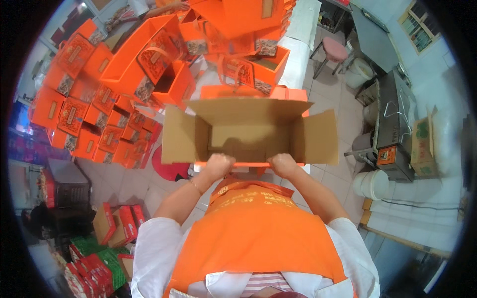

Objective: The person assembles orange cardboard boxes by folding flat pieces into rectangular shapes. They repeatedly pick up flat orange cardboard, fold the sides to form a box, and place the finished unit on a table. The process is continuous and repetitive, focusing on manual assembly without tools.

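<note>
- Head view, looking down: an orange apron over white sleeves fills the lower middle, with both forearms reaching forward from it.
- Left hand has its fingers curled closed over the near edge of an open brown corrugated cardboard carton; a thin bracelet sits on that wrist.
- Right hand grips the same near edge just beside the left, fingers closed over the rim.
- That carton stands straight ahead of the person, its four flaps spread outward and its inside showing bare cardboard; it rests on an orange surface whose edge shows beneath the hands.
- Beyond the carton and to the left, many orange gift boxes with patterned panels and handles are stacked and scattered, some open.
- Lower left, on the floor, lie red and green printed boxes.
- To the right stand a white plastic bucket and a grey metal machine.
- Farthest off, a pink-seated stool stands on the tiled floor.
</note>
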`<action>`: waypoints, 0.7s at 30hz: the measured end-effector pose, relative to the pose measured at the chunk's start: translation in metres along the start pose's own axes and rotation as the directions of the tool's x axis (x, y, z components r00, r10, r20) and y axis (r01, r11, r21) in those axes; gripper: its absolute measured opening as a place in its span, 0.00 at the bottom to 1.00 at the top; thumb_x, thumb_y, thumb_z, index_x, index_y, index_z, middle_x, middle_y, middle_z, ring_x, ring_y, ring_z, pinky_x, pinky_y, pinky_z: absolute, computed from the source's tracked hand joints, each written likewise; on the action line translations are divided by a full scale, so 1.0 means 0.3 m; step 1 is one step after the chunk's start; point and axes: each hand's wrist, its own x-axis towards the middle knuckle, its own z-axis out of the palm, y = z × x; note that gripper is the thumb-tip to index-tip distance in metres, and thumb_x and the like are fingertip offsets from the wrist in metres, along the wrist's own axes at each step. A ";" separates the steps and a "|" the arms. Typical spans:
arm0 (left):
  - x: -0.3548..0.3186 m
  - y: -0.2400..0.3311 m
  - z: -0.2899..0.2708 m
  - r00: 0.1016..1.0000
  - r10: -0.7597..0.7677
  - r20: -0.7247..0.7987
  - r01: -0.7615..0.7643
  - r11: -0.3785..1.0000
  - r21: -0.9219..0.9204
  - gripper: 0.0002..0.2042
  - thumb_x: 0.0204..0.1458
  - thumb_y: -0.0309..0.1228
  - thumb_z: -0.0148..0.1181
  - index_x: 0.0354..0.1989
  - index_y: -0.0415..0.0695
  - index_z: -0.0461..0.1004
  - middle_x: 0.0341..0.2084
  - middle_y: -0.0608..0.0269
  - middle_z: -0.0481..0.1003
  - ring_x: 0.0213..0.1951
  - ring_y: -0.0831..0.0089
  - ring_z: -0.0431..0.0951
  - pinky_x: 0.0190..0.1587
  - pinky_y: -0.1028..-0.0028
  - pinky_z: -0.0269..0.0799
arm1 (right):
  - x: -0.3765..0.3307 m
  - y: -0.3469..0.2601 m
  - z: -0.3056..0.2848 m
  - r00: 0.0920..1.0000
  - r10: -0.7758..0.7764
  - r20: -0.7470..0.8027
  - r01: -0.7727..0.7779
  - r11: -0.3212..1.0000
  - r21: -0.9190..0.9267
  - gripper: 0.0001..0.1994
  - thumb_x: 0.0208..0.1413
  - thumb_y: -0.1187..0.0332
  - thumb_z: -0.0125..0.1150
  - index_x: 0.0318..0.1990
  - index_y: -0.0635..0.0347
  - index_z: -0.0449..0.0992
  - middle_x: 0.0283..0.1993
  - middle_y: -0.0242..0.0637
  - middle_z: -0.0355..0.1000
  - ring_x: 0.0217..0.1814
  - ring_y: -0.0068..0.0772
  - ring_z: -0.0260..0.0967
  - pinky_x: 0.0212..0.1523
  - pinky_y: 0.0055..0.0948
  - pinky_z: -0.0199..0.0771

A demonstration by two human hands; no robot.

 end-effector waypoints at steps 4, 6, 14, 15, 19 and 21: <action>-0.049 0.066 -0.009 0.998 -0.058 0.015 0.059 0.997 -0.041 0.04 0.42 0.32 0.57 0.20 0.47 0.72 0.21 0.59 0.76 0.28 0.62 0.79 0.28 0.65 0.73 | -0.066 -0.059 -0.091 0.995 -0.099 -0.011 0.096 0.929 0.357 0.11 0.49 0.71 0.57 0.42 0.55 0.78 0.40 0.44 0.76 0.43 0.45 0.74 0.43 0.41 0.74; -0.045 0.063 -0.035 0.996 -0.055 0.064 0.058 0.997 -0.042 0.04 0.42 0.31 0.56 0.21 0.47 0.73 0.22 0.59 0.76 0.29 0.62 0.79 0.30 0.65 0.74 | -0.043 -0.104 -0.212 0.951 -0.170 -0.258 0.277 0.840 0.467 0.14 0.48 0.72 0.59 0.45 0.56 0.77 0.41 0.45 0.76 0.45 0.44 0.73 0.46 0.40 0.73; -0.052 0.034 0.013 0.987 -0.087 0.135 0.098 0.992 -0.075 0.06 0.46 0.34 0.57 0.28 0.46 0.75 0.28 0.58 0.77 0.35 0.60 0.78 0.37 0.62 0.73 | 0.192 -0.110 -0.550 0.794 0.089 -0.601 -0.094 0.995 0.024 0.10 0.58 0.65 0.53 0.41 0.59 0.76 0.36 0.45 0.75 0.38 0.49 0.72 0.37 0.43 0.73; -0.052 0.031 0.021 0.980 -0.097 0.173 0.110 0.992 -0.067 0.07 0.46 0.35 0.57 0.29 0.46 0.76 0.29 0.57 0.77 0.36 0.59 0.78 0.38 0.62 0.73 | 0.184 -0.112 -0.545 0.835 0.087 -0.544 -0.086 0.996 0.028 0.11 0.59 0.63 0.52 0.40 0.59 0.77 0.35 0.45 0.75 0.38 0.49 0.72 0.36 0.44 0.72; -0.089 0.011 -0.024 0.950 -0.188 0.250 0.247 0.941 -0.231 0.15 0.46 0.41 0.60 0.36 0.44 0.77 0.33 0.54 0.77 0.39 0.56 0.78 0.41 0.60 0.73 | 0.082 -0.150 -0.488 0.912 -0.019 -0.411 0.048 0.997 0.059 0.13 0.61 0.60 0.50 0.42 0.56 0.78 0.39 0.46 0.74 0.43 0.49 0.71 0.41 0.42 0.72; -0.116 -0.010 -0.024 0.966 -0.178 0.189 0.228 0.928 -0.293 0.19 0.45 0.45 0.62 0.40 0.44 0.76 0.36 0.52 0.77 0.41 0.54 0.77 0.43 0.59 0.72 | 0.060 -0.144 -0.446 0.920 -0.082 -0.383 0.182 0.955 0.233 0.14 0.61 0.60 0.50 0.48 0.54 0.76 0.49 0.48 0.72 0.51 0.48 0.69 0.50 0.41 0.70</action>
